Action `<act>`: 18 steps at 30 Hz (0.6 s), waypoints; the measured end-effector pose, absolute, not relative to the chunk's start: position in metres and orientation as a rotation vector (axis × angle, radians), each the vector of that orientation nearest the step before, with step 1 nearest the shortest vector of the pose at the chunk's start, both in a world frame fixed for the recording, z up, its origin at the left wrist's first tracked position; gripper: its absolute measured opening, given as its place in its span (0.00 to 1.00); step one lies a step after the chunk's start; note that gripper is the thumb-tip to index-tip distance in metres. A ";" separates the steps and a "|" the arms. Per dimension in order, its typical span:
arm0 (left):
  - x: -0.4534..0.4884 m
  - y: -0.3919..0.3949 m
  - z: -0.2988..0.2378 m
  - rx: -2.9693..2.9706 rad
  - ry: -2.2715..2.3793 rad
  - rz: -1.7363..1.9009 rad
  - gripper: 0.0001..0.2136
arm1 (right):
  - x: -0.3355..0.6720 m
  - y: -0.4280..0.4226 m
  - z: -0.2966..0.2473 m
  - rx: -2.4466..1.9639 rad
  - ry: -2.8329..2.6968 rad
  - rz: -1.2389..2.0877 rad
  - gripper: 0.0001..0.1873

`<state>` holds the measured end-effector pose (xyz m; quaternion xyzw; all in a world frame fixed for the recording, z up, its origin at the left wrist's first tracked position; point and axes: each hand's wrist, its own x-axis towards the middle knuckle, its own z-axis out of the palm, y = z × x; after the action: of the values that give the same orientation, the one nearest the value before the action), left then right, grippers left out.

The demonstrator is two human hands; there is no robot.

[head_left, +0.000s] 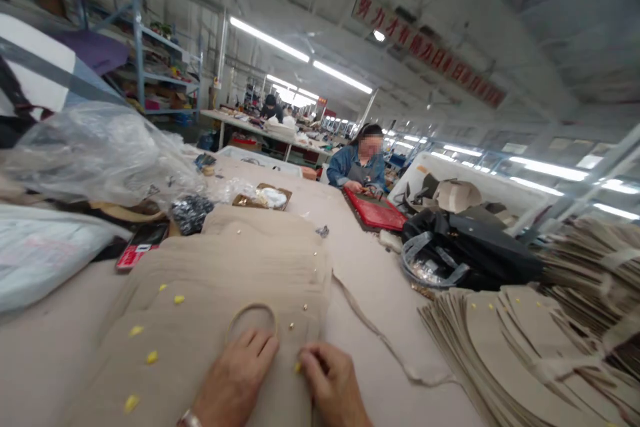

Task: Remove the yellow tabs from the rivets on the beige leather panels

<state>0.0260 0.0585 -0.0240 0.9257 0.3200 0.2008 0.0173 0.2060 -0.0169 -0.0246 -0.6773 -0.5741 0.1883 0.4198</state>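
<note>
Stacked beige fabric panels lie overlapping in front of me, with small gold studs along their right side and several yellow tabs along the left. On the nearest panel, my left hand rests with its fingers curled over the lower part of a thin yellowish ring; its fingertips partly hide the ring. Close by on the right, my right hand pinches a small yellow tab between thumb and index finger, at the panel's right edge.
A fabric strip trails across the table. Stacks of beige pieces and a black bag stand at right. Plastic bags and a phone-like red-and-black item lie left. Beyond, a co-worker sits at a red tray.
</note>
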 end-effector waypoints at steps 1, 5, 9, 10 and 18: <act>0.026 0.057 -0.015 2.857 0.983 0.512 0.17 | 0.206 -0.019 -0.017 -1.660 -1.395 0.437 0.14; 0.029 0.054 0.002 2.798 0.997 0.373 0.10 | 0.213 -0.015 -0.013 -1.565 -1.483 0.406 0.14; 0.027 0.048 0.002 2.799 0.967 0.356 0.09 | 0.218 -0.014 -0.023 -1.556 -1.560 0.404 0.16; 0.026 0.046 0.001 2.806 0.939 0.351 0.08 | 0.219 -0.015 -0.024 -1.555 -1.563 0.401 0.16; 0.013 0.045 0.001 2.752 0.710 0.465 0.08 | 0.215 -0.020 -0.016 -1.578 -1.488 0.396 0.14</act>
<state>0.0129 0.0450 0.0015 0.9474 0.2444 0.1602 0.1304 0.2148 -0.0204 -0.0156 -0.6387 -0.6022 0.1602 0.4514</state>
